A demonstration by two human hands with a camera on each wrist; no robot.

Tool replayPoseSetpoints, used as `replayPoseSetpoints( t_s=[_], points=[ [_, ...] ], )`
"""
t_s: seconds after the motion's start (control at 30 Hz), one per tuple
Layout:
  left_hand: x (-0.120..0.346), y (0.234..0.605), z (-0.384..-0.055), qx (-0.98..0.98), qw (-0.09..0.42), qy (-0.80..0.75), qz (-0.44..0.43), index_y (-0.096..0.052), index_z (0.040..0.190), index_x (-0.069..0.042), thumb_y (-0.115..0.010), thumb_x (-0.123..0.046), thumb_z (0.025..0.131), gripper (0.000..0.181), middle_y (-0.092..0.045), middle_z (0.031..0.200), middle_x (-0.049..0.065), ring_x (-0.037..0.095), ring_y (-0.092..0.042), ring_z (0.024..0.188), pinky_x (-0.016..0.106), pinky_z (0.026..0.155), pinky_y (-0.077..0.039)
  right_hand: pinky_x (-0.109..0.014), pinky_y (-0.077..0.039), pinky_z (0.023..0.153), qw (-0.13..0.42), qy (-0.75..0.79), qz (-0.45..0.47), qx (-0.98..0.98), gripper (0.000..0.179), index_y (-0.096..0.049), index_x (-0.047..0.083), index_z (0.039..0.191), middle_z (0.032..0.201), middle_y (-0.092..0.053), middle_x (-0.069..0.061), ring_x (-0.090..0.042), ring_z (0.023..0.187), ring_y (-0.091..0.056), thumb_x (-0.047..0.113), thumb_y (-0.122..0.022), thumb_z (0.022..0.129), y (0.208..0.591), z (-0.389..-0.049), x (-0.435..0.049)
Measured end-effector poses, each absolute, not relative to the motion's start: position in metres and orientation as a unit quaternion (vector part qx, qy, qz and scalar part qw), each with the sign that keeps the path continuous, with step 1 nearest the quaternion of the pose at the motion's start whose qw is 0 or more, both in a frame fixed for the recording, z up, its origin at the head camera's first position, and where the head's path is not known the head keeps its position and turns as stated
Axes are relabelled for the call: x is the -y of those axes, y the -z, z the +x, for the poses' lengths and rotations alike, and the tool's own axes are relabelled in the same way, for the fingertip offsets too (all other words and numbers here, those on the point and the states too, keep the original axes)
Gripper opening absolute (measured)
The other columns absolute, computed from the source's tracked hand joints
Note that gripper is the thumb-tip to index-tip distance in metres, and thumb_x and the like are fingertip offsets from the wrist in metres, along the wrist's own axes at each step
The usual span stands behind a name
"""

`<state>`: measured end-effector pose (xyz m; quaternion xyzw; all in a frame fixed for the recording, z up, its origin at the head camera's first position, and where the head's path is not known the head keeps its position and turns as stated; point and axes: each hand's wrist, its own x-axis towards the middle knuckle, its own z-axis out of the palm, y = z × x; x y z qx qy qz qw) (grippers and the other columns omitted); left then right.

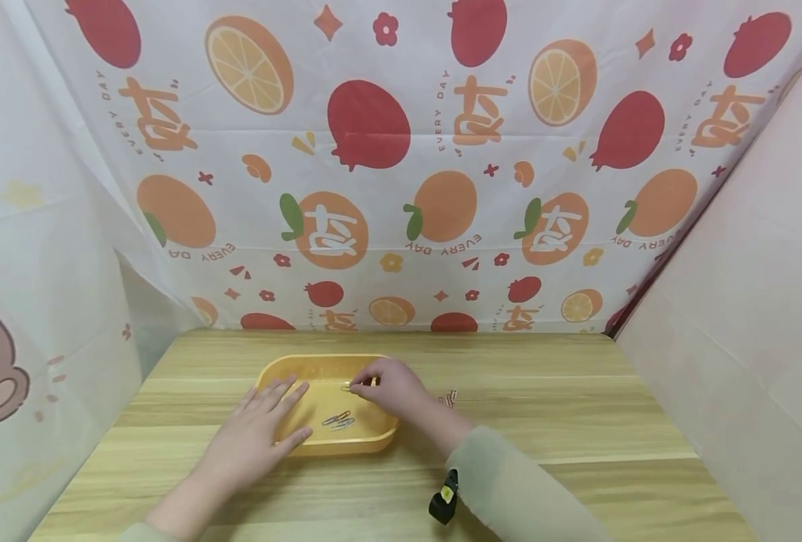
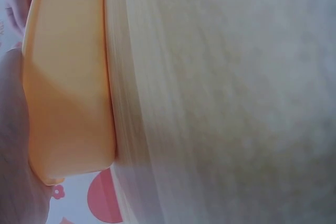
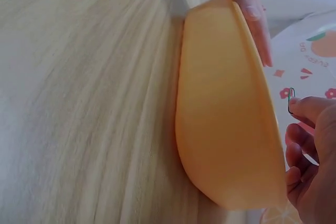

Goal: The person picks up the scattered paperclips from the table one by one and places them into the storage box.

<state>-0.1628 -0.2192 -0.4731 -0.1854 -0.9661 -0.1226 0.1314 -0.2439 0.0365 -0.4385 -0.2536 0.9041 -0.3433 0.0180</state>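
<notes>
A yellow-orange plastic tray (image 1: 333,446) stands on the wooden table, and several paper clips (image 1: 339,421) lie on its floor near the front. My left hand (image 1: 258,429) rests over the tray's left end with its fingers spread and straight. Above the right part of the tray, my right hand (image 1: 390,385) pinches one paper clip (image 3: 291,99) between thumb and forefinger; it looks green in the right wrist view. The left wrist view shows the tray's outer wall (image 2: 68,87) with the edge of my left hand (image 2: 16,124) along its rim.
More paper clips (image 1: 449,398) lie on the table right of the tray, partly behind my right forearm. A black strap with a yellow-marked piece (image 1: 445,497) sits at my right sleeve. A fruit-print cloth (image 1: 434,165) hangs behind the table, with pale cloths at both sides.
</notes>
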Motion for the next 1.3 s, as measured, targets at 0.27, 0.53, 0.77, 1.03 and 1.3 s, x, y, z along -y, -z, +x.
replayPoseSetpoints(
  t_s=[0.27,0.53,0.77,1.03,1.3],
  points=[
    [0.219,0.471,-0.162,0.966,0.129,0.124,-0.185,-0.041,0.153,-0.021,-0.061,-0.055,0.094,0.071,-0.036,0.158,0.010,0.037,-0.030,0.145,0.054,0.121,-0.011,-0.018,-0.044,0.060,0.049,0.264,-0.267,-0.926,0.007,-0.078,0.022,0.083,0.076,-0.062,0.017,-0.001,0.068,-0.051,0.026,-0.076,0.089,0.445,-0.246,-0.018],
    [0.219,0.470,-0.162,0.967,0.124,0.123,-0.184,-0.041,0.153,-0.021,-0.060,-0.056,0.094,0.071,-0.035,0.158,0.010,0.036,-0.029,0.145,0.054,0.121,-0.011,-0.020,-0.046,0.067,0.057,0.155,-0.249,-0.954,0.012,-0.075,0.025,0.076,0.070,-0.060,0.017,-0.003,0.069,-0.051,0.027,-0.075,0.088,0.451,-0.248,0.000],
    [0.219,0.469,-0.160,0.966,0.131,0.122,-0.189,-0.041,0.153,-0.021,-0.058,-0.057,0.094,0.071,-0.037,0.157,0.010,0.037,-0.031,0.144,0.055,0.120,-0.014,-0.021,-0.044,0.062,0.060,0.120,-0.229,-0.964,0.019,-0.070,0.025,0.068,0.066,-0.057,0.016,-0.005,0.064,-0.050,0.027,-0.075,0.086,0.453,-0.246,0.008],
    [0.218,0.469,-0.161,0.964,0.137,0.123,-0.192,-0.041,0.152,-0.021,-0.055,-0.060,0.095,0.071,-0.038,0.157,0.010,0.036,-0.031,0.144,0.055,0.120,-0.014,-0.022,-0.045,0.062,0.080,0.118,-0.213,-0.967,0.022,-0.069,0.025,0.066,0.065,-0.058,0.015,-0.006,0.063,-0.051,0.029,-0.076,0.086,0.456,-0.246,0.008],
    [0.218,0.471,-0.159,0.962,0.150,0.122,-0.195,-0.043,0.151,-0.019,-0.057,-0.058,0.094,0.071,-0.040,0.155,0.011,0.038,-0.034,0.142,0.049,0.123,-0.007,-0.022,-0.046,0.065,0.077,0.127,-0.212,-0.966,0.017,-0.072,0.025,0.071,0.070,-0.060,0.016,-0.005,0.067,-0.052,0.028,-0.074,0.088,0.455,-0.246,0.008]
  ],
)
